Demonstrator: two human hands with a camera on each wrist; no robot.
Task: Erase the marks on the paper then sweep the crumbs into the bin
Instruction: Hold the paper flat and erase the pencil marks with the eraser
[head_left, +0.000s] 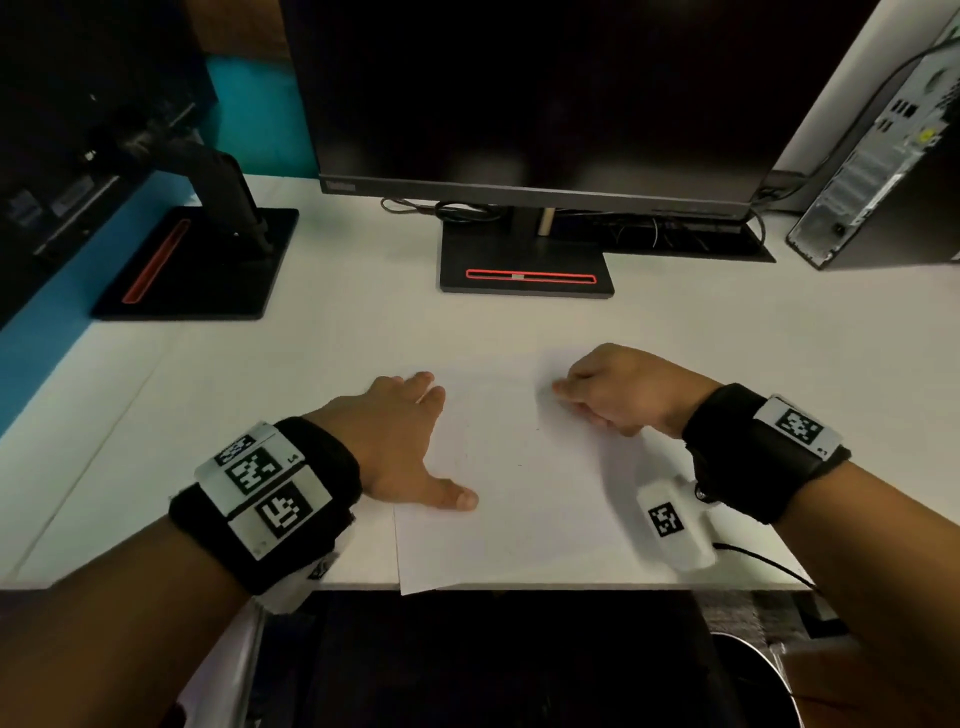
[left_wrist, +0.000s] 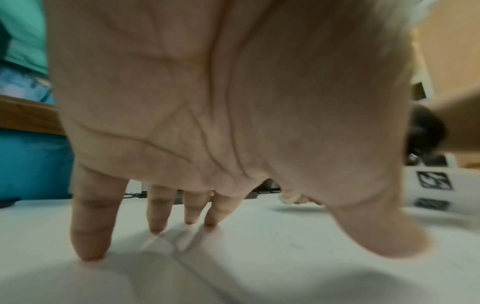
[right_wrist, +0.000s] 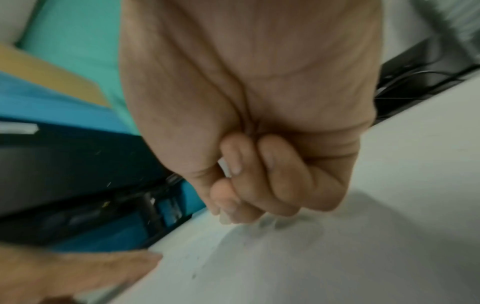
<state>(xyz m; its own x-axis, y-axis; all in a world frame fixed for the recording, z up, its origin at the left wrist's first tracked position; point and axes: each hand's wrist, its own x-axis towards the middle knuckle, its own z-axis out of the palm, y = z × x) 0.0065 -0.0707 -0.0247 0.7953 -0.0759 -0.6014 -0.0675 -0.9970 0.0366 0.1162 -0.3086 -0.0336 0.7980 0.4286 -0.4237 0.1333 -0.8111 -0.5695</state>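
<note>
A white sheet of paper (head_left: 519, 514) lies on the white desk (head_left: 260, 415), its near corner over the front edge. Faint pencil marks (head_left: 537, 428) and dark crumbs (right_wrist: 194, 274) show on it. My left hand (head_left: 410, 441) lies flat with spread fingers on the sheet's left edge, pressing it down (left_wrist: 207, 123). My right hand (head_left: 613, 389) is curled at the sheet's upper right, fingertips against the paper. It pinches a small white eraser (right_wrist: 223, 164), mostly hidden by thumb and fingers. A dark bin (head_left: 763, 660) sits under the desk at the lower right.
A monitor on a black base (head_left: 524, 265) stands behind the paper. A second monitor stand (head_left: 202, 260) is at the back left, and a computer tower (head_left: 893, 171) with cables at the back right. A black cable (head_left: 763, 558) trails from my right wrist.
</note>
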